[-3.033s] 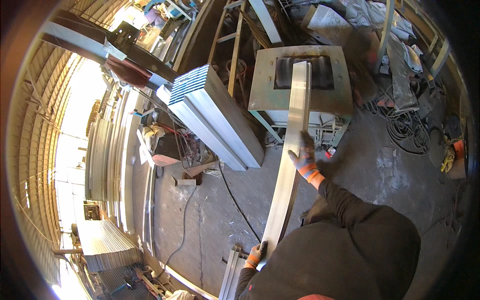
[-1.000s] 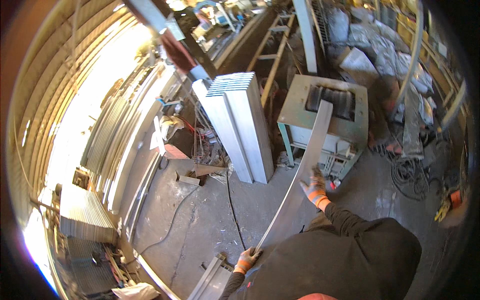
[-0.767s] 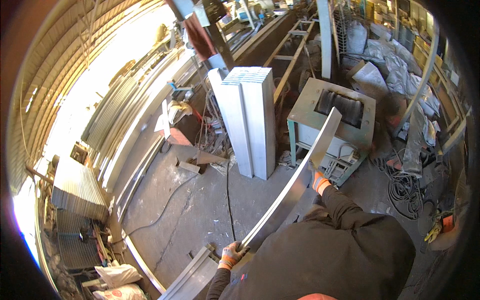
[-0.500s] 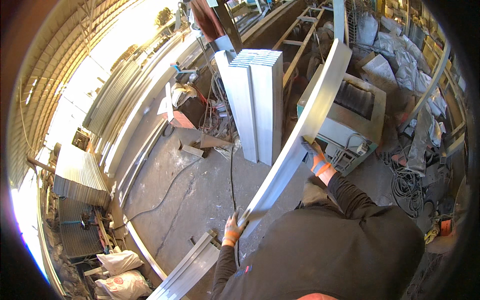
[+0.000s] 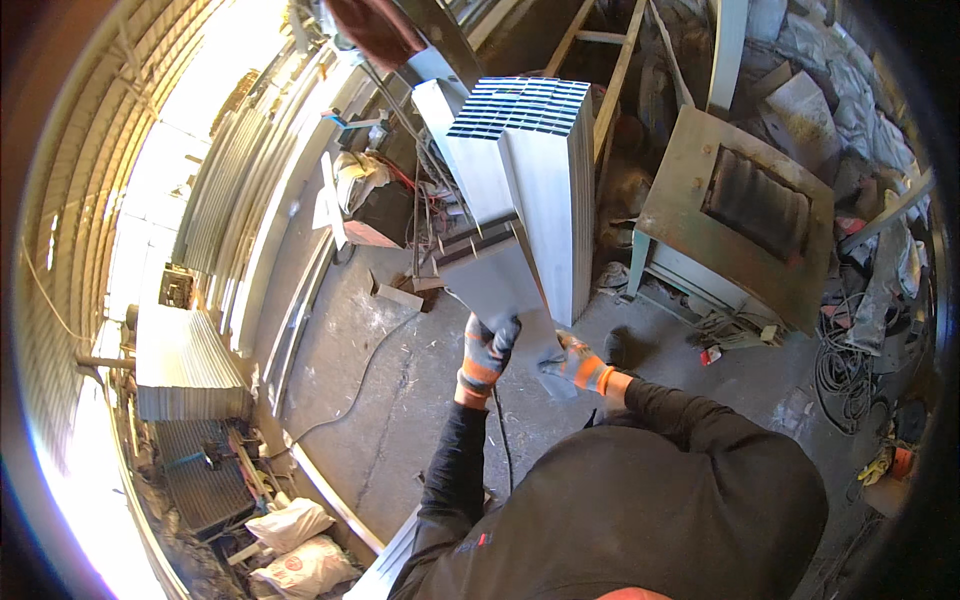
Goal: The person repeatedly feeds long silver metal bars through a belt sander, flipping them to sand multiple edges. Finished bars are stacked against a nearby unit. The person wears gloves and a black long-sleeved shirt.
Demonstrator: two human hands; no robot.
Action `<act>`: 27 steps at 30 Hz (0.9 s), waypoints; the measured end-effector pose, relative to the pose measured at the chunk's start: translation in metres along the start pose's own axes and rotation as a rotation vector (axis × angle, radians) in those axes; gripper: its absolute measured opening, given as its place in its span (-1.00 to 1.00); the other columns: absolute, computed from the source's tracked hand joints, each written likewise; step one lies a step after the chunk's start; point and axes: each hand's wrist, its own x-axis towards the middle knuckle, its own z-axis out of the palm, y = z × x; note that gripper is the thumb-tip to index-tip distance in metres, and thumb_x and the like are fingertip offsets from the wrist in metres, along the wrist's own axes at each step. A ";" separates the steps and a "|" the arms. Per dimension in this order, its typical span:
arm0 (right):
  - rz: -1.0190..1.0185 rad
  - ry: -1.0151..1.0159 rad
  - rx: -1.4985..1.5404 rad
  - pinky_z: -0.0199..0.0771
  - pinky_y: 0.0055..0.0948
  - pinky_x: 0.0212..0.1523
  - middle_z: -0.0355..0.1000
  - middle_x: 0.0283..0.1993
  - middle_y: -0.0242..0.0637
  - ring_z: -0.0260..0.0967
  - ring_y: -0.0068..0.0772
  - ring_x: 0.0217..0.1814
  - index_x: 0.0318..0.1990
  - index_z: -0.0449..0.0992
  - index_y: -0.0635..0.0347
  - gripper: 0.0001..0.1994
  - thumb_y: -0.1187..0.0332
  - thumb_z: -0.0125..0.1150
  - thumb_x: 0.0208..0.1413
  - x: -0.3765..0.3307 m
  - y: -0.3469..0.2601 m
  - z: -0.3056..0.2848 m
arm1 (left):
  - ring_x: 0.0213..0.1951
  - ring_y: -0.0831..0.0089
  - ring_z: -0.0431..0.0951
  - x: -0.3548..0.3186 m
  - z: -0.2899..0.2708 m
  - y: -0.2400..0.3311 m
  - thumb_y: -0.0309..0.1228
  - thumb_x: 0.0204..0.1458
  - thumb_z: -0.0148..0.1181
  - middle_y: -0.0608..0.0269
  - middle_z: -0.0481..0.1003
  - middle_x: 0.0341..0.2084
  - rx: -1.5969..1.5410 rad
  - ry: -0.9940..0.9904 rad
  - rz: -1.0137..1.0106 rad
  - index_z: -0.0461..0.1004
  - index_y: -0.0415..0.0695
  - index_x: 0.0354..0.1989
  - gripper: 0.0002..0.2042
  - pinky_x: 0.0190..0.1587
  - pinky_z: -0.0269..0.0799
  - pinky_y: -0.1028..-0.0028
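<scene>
A grey metal profile (image 5: 500, 275) is held upright and tilted in front of me, its ribbed end facing up. My left hand (image 5: 487, 350), in a grey and orange glove, is closed on its left edge. My right hand (image 5: 585, 364), gloved likewise, grips its right edge lower down. Directly behind it stands a tall stack of silver metal profiles (image 5: 553, 200), whose many open ends show at the top. The held profile overlaps the front of this stack; whether the two touch I cannot tell. The profile's lower end is partly hidden by my right hand.
A worn metal cabinet (image 5: 680, 190) stands right of the stack. Cables (image 5: 845, 380) lie coiled at the right. A red box with rags (image 5: 372, 215) is on the left, near a cable on the floor (image 5: 370, 375). More profiles (image 5: 385, 570) lie by my left arm; white sacks (image 5: 300, 550) sit lower left.
The long profile that slanted across my front has swung up toward the stack, its ribbed end now facing up. Both hands have come closer together on it. My view has shifted.
</scene>
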 end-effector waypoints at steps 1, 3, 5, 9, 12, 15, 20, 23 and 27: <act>0.029 0.006 -0.139 0.63 -0.21 0.31 0.68 0.24 -0.11 0.64 -0.18 0.26 0.40 0.52 0.15 -0.29 0.25 0.71 0.12 0.019 0.001 -0.012 | 0.07 0.50 0.62 0.014 -0.010 -0.011 -0.26 0.39 0.48 0.32 0.62 0.05 0.034 -0.111 -0.037 0.45 -0.18 0.35 -0.51 0.19 0.58 0.35; -0.062 0.019 -0.193 0.64 -0.20 0.28 0.69 0.21 -0.09 0.66 -0.13 0.23 0.39 0.54 0.15 -0.36 0.33 0.61 0.14 0.055 0.007 -0.036 | 0.02 0.47 0.64 0.039 -0.015 -0.034 -0.23 0.40 0.48 0.34 0.63 0.01 0.051 -0.166 -0.224 0.48 -0.20 0.29 -0.55 0.17 0.58 0.35; -0.175 -0.016 -0.242 0.66 -0.16 0.21 0.70 0.14 -0.06 0.68 -0.07 0.18 0.45 0.49 0.12 -0.39 0.46 0.41 0.21 0.087 0.023 -0.056 | 0.26 0.45 0.57 0.069 -0.018 -0.049 -0.37 0.34 0.52 0.24 0.60 0.24 0.006 -0.328 -0.373 0.40 -0.21 0.46 -0.41 0.34 0.51 0.33; -0.006 -0.127 -0.602 0.65 -0.19 0.23 0.70 0.22 -0.09 0.68 -0.10 0.20 0.45 0.52 0.11 -0.33 0.10 0.53 0.23 0.138 0.078 -0.080 | 0.43 0.31 0.49 0.133 -0.021 -0.071 -0.41 0.24 0.59 0.02 0.51 0.41 0.206 -0.283 -0.363 0.33 -0.29 0.56 -0.24 0.50 0.40 0.24; -0.227 0.060 -0.795 0.64 -0.24 0.28 0.71 0.30 -0.17 0.68 -0.15 0.23 0.38 0.58 0.13 -0.14 -0.28 0.66 0.10 0.182 0.110 -0.094 | 0.43 0.21 0.52 0.166 -0.047 -0.086 -0.46 0.26 0.54 -0.02 0.55 0.37 0.270 -0.069 -0.331 0.42 -0.29 0.50 -0.35 0.51 0.41 0.20; 0.150 0.241 -0.176 0.65 -0.24 0.32 0.74 0.24 -0.21 0.67 -0.21 0.27 0.28 0.63 0.25 -0.17 -0.17 0.76 0.02 0.233 0.115 -0.106 | 0.35 0.33 0.58 0.196 -0.100 -0.093 -0.48 0.31 0.49 0.06 0.59 0.31 -0.022 0.118 -0.417 0.46 -0.27 0.46 -0.44 0.41 0.54 0.26; 0.240 0.243 0.005 0.70 -0.16 0.28 0.70 0.28 -0.14 0.68 -0.18 0.25 0.32 0.54 0.35 -0.26 0.12 0.75 0.10 0.307 0.086 -0.112 | 0.07 0.46 0.69 0.248 -0.207 -0.097 -0.50 0.43 0.35 0.19 0.71 0.06 0.129 0.150 -0.246 0.60 -0.27 0.27 -0.70 0.20 0.63 0.42; 0.376 0.319 0.218 0.74 -0.12 0.23 0.70 0.26 -0.19 0.68 -0.21 0.20 0.33 0.53 0.38 -0.28 0.24 0.75 0.10 0.344 0.059 -0.083 | 0.00 0.51 0.70 0.290 -0.259 -0.100 -0.44 0.44 0.35 0.24 0.72 0.00 -0.057 0.137 -0.286 0.63 -0.25 0.23 -0.72 0.10 0.62 0.50; 0.561 0.471 -0.065 0.72 -0.15 0.14 0.74 0.18 -0.30 0.69 -0.25 0.05 0.19 0.70 0.33 -0.44 0.32 0.76 0.05 0.390 0.036 -0.053 | 0.05 0.43 0.72 0.350 -0.305 -0.124 -0.32 0.37 0.47 0.16 0.73 0.04 0.023 0.083 -0.206 0.61 -0.25 0.27 -0.60 0.15 0.64 0.41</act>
